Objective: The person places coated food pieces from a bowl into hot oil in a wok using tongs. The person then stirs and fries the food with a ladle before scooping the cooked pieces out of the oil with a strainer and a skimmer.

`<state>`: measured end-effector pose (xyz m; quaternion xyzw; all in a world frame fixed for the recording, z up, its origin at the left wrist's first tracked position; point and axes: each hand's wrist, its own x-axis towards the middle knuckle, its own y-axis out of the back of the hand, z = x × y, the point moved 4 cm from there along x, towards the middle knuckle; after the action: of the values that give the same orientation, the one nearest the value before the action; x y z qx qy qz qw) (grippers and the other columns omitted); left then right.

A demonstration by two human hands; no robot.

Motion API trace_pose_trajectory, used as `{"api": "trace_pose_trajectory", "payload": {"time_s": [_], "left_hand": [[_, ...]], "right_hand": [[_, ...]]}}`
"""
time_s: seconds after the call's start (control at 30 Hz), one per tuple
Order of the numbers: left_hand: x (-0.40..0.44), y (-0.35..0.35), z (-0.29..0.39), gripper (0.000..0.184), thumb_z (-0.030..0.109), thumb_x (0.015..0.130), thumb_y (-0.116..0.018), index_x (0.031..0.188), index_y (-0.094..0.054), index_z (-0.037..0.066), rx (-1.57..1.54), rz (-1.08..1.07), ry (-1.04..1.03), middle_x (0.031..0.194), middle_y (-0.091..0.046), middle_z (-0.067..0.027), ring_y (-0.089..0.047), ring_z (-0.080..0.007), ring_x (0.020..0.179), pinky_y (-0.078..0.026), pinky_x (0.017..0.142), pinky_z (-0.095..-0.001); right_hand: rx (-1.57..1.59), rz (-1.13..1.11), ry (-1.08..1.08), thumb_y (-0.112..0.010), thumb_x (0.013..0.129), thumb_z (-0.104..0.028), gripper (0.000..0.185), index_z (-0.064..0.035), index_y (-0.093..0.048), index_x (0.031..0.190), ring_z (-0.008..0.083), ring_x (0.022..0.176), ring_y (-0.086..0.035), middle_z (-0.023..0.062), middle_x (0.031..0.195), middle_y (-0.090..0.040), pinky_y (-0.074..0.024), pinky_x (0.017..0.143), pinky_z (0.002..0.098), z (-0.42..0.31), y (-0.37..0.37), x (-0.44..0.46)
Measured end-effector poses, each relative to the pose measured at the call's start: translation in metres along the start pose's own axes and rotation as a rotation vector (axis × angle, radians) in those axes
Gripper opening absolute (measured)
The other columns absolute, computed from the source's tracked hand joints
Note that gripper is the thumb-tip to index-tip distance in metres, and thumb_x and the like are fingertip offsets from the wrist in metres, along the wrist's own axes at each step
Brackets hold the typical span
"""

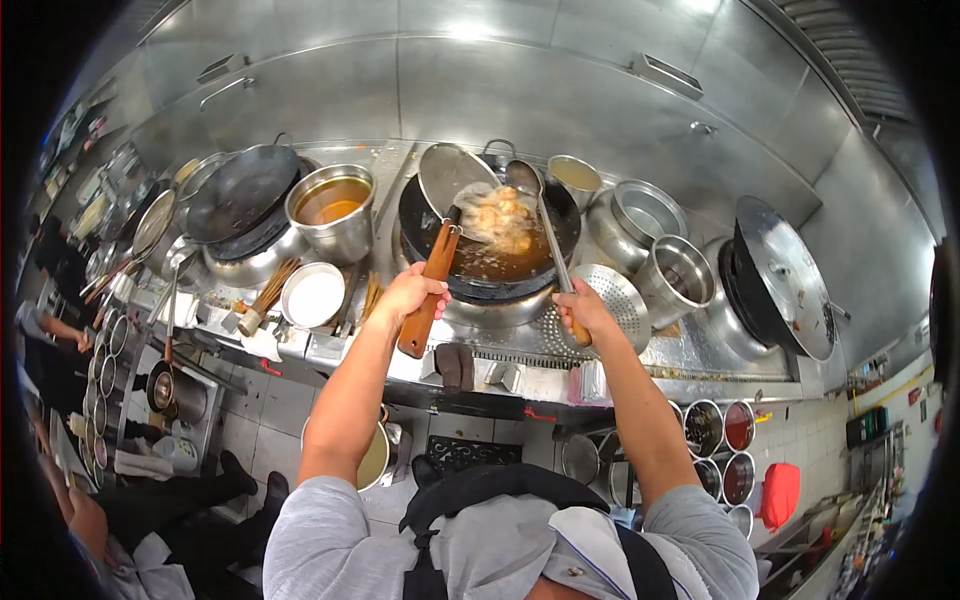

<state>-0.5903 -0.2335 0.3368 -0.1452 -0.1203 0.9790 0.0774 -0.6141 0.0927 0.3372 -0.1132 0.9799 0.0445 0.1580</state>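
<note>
My left hand is closed round the wide wooden handle of a round strainer, whose disc tilts up over the left side of a black wok. In my right hand is the wooden grip of a long metal ladle; its bowl is over the far right part of the wok. Golden pieces of food bubble in brown oil between the two tools, partly blurred by steam or foam. Below my right hand a perforated metal skimmer rests at the wok's right side.
Left of the wok are a pot of amber liquid, a bowl of white contents and another black wok. To the right stand metal pots and a tilted wok. Other people are at the left.
</note>
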Motion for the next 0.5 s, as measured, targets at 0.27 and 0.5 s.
{"api": "trace_pose_trajectory", "payload": {"time_s": [0.27, 0.5], "left_hand": [[-0.034, -0.044, -0.008, 0.028, -0.001, 0.088, -0.058, 0.112, -0.043, 0.001, -0.084, -0.047, -0.054, 0.079, -0.061, -0.0131, -0.059, -0.0194, 0.058, -0.050, 0.050, -0.0339], [-0.058, -0.072, -0.011, 0.027, 0.000, 0.089, -0.057, 0.114, -0.045, 0.001, -0.116, -0.030, -0.044, 0.081, -0.061, -0.0126, -0.059, -0.0184, 0.061, -0.051, 0.051, -0.0327]], "right_hand": [[-0.047, 0.008, 0.045, -0.064, 0.089, -0.012, 0.041, -0.0058, -0.046, 0.126, 0.0096, 0.045, -0.047, -0.0006, 0.066, -0.049, -0.0403, 0.039, 0.0283, 0.011, 0.030, -0.059], [-0.065, 0.064, 0.092, -0.064, 0.089, -0.010, 0.047, -0.0051, -0.045, 0.132, 0.0095, 0.046, -0.048, -0.0004, 0.066, -0.049, -0.0395, 0.040, 0.0273, 0.016, 0.033, -0.094]]}}
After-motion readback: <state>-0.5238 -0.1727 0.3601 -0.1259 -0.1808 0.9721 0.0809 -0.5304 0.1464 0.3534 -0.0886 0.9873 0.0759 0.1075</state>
